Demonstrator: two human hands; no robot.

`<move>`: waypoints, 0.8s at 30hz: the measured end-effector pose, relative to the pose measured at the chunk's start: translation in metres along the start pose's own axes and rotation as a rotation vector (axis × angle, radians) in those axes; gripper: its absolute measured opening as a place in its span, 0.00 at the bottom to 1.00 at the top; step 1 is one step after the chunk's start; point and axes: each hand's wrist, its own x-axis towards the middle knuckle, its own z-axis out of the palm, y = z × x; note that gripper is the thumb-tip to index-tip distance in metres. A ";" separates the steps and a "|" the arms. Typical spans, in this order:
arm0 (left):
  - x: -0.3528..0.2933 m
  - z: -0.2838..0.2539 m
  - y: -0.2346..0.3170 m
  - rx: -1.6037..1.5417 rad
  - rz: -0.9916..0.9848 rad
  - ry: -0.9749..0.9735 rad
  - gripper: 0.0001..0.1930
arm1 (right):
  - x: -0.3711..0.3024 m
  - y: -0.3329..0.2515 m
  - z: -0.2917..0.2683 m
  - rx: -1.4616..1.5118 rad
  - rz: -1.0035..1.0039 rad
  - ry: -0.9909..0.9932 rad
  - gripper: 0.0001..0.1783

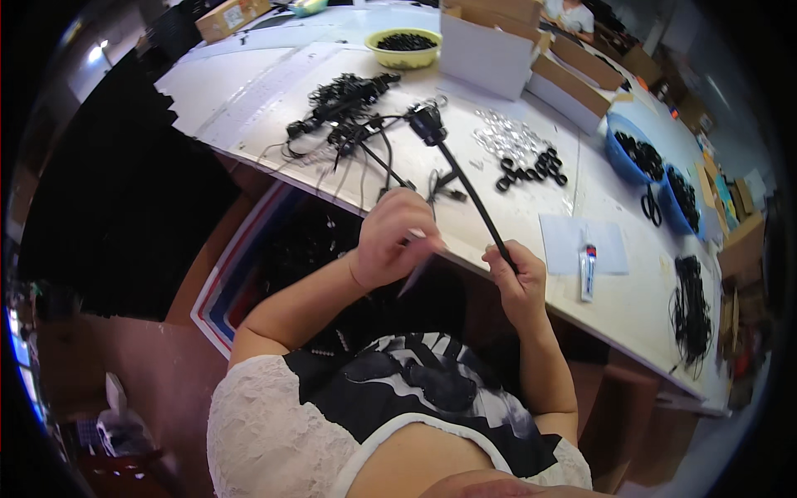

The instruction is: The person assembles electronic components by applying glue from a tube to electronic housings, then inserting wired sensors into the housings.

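My right hand grips the lower end of a thin black rod, which slants up and left over the table edge. At its far end sits a wider black cylindrical head. My left hand is closed, left of the rod and near the table's front edge. A pale, thin piece shows at its fingers, too blurred to name. Just beyond the hands lies a tangle of black cables with small black parts. To the right are a heap of small clear pieces and several black rings.
A yellow bowl of black parts and white cardboard boxes stand at the back. On the right are blue bowls, black scissors, a tube on paper, and a cable bundle. Another person sits at the far side.
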 end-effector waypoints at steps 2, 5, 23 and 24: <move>-0.022 0.022 -0.003 -0.278 -0.434 0.133 0.21 | -0.016 0.011 -0.002 0.030 0.031 0.010 0.08; -0.006 0.057 -0.005 -1.059 -0.695 0.479 0.29 | -0.040 0.024 -0.004 0.045 0.008 0.043 0.08; -0.024 0.092 0.054 -1.401 -0.819 0.377 0.19 | -0.139 0.073 -0.006 -0.305 -0.127 0.111 0.22; -0.025 0.092 0.052 -1.383 -0.780 0.346 0.18 | -0.142 0.079 -0.005 -0.299 -0.003 0.077 0.20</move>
